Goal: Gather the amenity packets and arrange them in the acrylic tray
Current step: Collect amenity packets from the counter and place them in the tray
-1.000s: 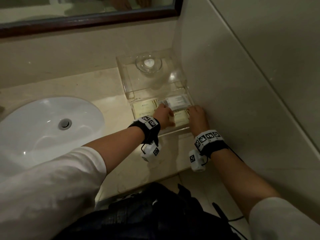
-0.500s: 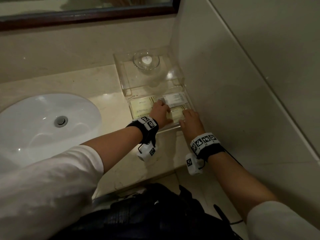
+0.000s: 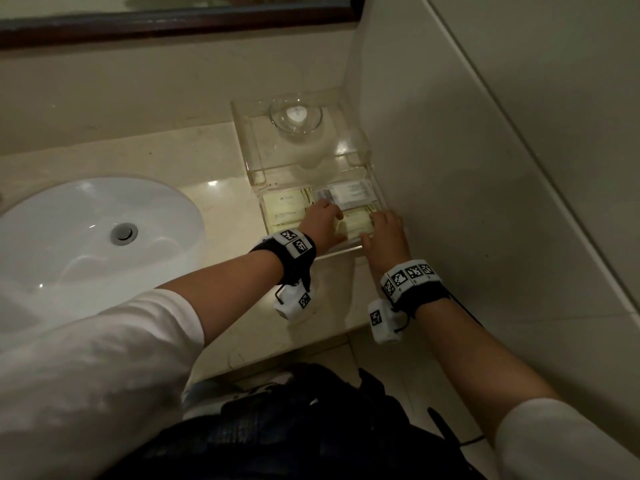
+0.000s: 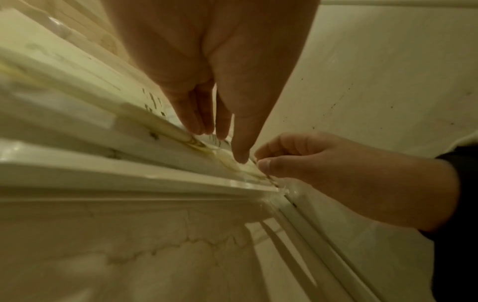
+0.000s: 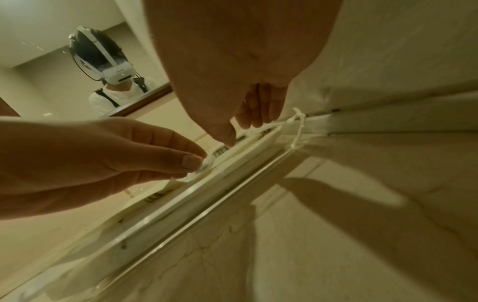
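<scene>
Clear glossy acrylic tray (image 3: 254, 157), matt paper packets (image 3: 284, 205), polished veined marble counter (image 3: 166, 157).

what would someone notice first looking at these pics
Both hands work over the acrylic tray in the counter's corner by the wall, the left hand and right hand pinching the pale amenity packets lying in its front compartment. Behind them a glass dish holding something small and white stands on the tray's raised back shelf. A white sink fills the counter's left.
</scene>
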Tool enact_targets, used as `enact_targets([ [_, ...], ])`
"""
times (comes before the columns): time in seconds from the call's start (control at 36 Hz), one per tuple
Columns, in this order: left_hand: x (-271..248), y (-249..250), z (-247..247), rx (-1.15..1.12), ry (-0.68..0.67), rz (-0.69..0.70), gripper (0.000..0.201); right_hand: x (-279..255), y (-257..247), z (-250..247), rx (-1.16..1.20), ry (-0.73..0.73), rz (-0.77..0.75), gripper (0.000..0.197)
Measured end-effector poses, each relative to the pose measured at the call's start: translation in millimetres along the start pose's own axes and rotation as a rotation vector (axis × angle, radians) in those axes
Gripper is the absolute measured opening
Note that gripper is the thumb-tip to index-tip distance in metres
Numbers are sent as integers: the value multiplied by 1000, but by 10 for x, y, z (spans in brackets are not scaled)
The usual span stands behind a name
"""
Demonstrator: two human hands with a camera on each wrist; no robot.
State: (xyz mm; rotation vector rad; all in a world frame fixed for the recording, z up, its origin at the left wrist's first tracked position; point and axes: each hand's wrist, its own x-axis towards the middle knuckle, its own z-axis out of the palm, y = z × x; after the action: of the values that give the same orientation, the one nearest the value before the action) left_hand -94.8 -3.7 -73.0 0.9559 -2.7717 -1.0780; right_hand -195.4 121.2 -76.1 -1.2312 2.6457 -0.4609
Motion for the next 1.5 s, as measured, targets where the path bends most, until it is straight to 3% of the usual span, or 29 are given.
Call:
enact_targets([
  [0.25, -115, -130, -247, -97, 75, 7, 34, 45, -228, -134, 35, 56, -128, 32],
  [0.44, -358, -414, -659, -251, 112, -97, 24, 114, -705, -56, 146, 74, -299, 22],
  [0.58, -685, -803, -1015, -440, 241, -212, 18, 168, -1235, 73, 211, 48, -443, 20],
  [0.94, -2022, -2496, -2080, -668, 547, -421, 12, 1, -3355, 751, 285, -152, -737, 14],
  [1.22, -3167, -3984, -2920, -644, 774, -635, 13, -502, -5361, 1523, 261, -305, -957, 15],
  [1.33, -3493, -4528, -3198, -568, 837, -754, 19, -633, -6022, 1838, 249, -382, -954, 19],
  [1.5, -3743, -5223, -3507, -551, 822, -903, 35, -673, -6772, 2202, 249, -465, -804, 30],
])
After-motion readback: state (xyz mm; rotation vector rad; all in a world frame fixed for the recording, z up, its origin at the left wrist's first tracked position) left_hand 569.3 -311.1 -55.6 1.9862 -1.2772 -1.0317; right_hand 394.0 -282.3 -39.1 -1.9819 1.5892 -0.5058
